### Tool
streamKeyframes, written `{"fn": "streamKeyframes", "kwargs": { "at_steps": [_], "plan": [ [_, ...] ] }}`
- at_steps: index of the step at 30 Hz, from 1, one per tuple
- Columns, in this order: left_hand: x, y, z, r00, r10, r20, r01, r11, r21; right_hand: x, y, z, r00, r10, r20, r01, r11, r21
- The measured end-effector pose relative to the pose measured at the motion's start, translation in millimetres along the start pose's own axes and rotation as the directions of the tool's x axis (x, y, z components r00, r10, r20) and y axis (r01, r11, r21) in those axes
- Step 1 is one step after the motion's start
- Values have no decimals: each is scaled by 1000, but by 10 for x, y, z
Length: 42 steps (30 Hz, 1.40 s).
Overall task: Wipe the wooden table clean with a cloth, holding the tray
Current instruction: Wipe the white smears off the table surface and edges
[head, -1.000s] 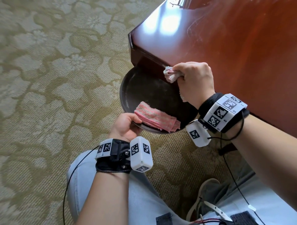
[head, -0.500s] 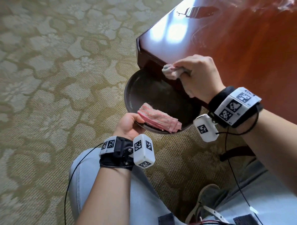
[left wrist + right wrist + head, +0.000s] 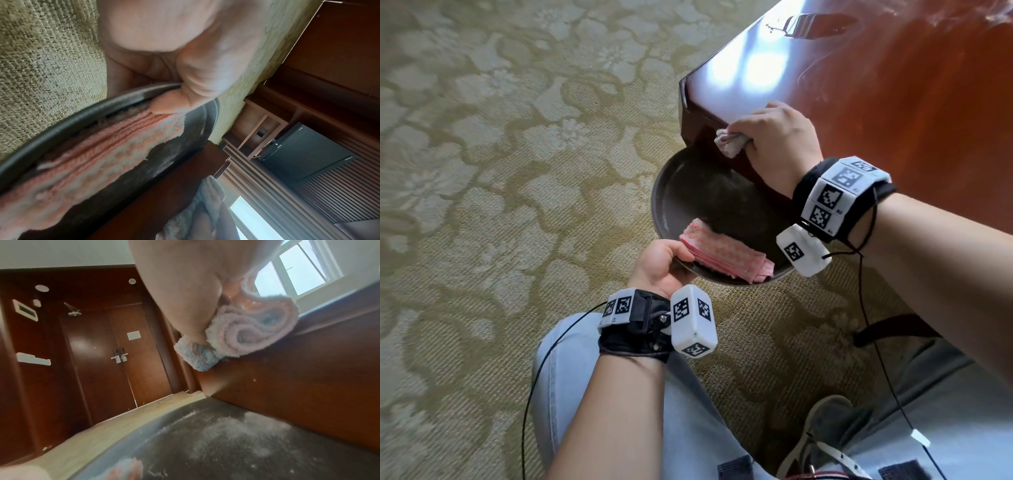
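My left hand [image 3: 661, 262] grips the near rim of a round dark tray [image 3: 681, 192], thumb over the rim [image 3: 172, 104], and holds it just under the wooden table's [image 3: 893, 85] front edge. A folded pink cloth [image 3: 726, 253] lies in the tray beside the thumb [image 3: 102, 155]. White dust covers part of the tray floor [image 3: 232, 434]. My right hand [image 3: 774, 137] grips a bunched pale pink-and-blue cloth [image 3: 729, 142] against the table's edge near its corner, above the tray [image 3: 252, 331].
Patterned beige carpet [image 3: 500, 171] lies to the left and below. My knees in light jeans [image 3: 654, 411] are under the hands, with a shoe [image 3: 825, 428] at the lower right. Faint smears show on the tabletop [image 3: 825, 65]. A dark wooden door [image 3: 123, 353] stands beyond.
The right hand with the cloth has slid along the table's front edge toward the corner. The left hand has kept the tray under the edge.
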<state>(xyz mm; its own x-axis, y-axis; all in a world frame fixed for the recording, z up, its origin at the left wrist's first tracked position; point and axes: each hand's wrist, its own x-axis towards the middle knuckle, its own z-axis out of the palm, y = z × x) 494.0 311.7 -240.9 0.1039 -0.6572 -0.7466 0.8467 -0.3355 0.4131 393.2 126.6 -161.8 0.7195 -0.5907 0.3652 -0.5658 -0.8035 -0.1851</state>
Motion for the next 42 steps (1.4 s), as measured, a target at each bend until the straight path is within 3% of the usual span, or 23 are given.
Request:
{"fn": "streamKeyframes", "kwargs": {
  "at_steps": [4, 10, 18, 27, 29, 33, 37, 39, 42],
  "plan": [
    [21, 11, -13, 1000, -1, 3, 2, 1000, -18, 25, -17, 77, 995, 47, 90, -36, 993, -113],
    [48, 33, -23, 1000, -15, 21, 15, 1000, -24, 45, -99, -49, 961, 205, 185, -189, 977, -101],
    [45, 48, -15, 999, -24, 23, 23, 1000, 9, -115, -102, -168, 935, 309, 176, -305, 951, -46],
    [89, -9, -45, 1000, -24, 4, 24, 1000, 9, -255, 6, -122, 904, 424, 59, -428, 896, 119],
    [98, -22, -40, 999, -29, 13, 29, 999, 21, -310, -25, -134, 905, 416, 88, -425, 889, 170],
    [104, -42, -21, 1000, -27, 8, 27, 1000, 12, -468, -105, -112, 943, 251, 220, -297, 931, 211],
    [95, -38, -16, 1000, -22, -7, 22, 1000, -14, -498, -4, -178, 966, 255, 39, -255, 925, 283],
    [68, -29, -5, 999, -33, -3, 32, 999, -12, -472, 93, -250, 937, 339, -81, -293, 893, 342],
    [42, -16, 14, 999, -41, 7, 41, 999, -20, -388, 274, -352, 882, 445, -158, -364, 853, 374]
  ]
}}
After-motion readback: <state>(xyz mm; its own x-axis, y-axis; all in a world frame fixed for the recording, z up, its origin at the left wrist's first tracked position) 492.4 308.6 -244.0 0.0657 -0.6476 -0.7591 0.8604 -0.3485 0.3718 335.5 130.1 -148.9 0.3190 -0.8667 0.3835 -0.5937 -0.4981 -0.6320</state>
